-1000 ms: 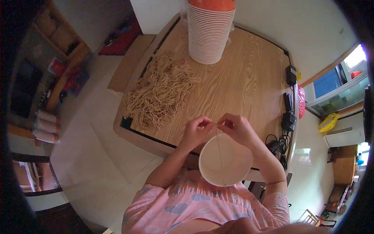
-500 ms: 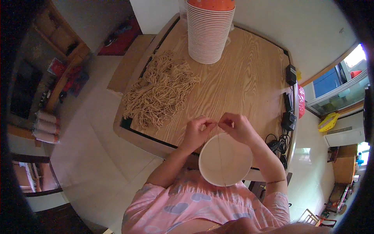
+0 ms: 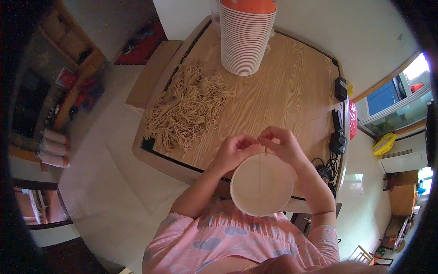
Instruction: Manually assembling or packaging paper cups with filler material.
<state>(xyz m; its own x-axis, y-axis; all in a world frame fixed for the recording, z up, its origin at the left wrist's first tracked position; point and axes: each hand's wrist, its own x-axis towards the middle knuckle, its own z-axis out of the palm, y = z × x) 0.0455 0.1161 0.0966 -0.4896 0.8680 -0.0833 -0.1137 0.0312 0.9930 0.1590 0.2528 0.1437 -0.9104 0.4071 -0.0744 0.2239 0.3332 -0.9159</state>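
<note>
A white paper bucket (image 3: 246,192) is tilted with its open mouth toward me, at the table's near edge against my body. A thin tan cord (image 3: 259,176) runs across its mouth from the near rim to the far rim. Just past the far rim, my left hand (image 3: 237,148) pinches the cord with its fingertips closed. Close beside it, my right hand (image 3: 279,141) is also closed in a pinch on the cord, and a short end hangs beneath its fingers. The fingers hide just how the cord lies between them.
A loose heap of tan cords (image 3: 189,109) covers the table's left side. At the back stands a tall stack of paper buckets (image 3: 246,45), orange inside. Black power adapters (image 3: 337,141) and coiled cables (image 3: 327,169) lie along the right edge of the wood-grain table (image 3: 283,96).
Both hands have shifted slightly; the right has risen a little and turned at the cord. The bucket has moved slightly left and away from me. A short cord end now shows below the right fingers.
</note>
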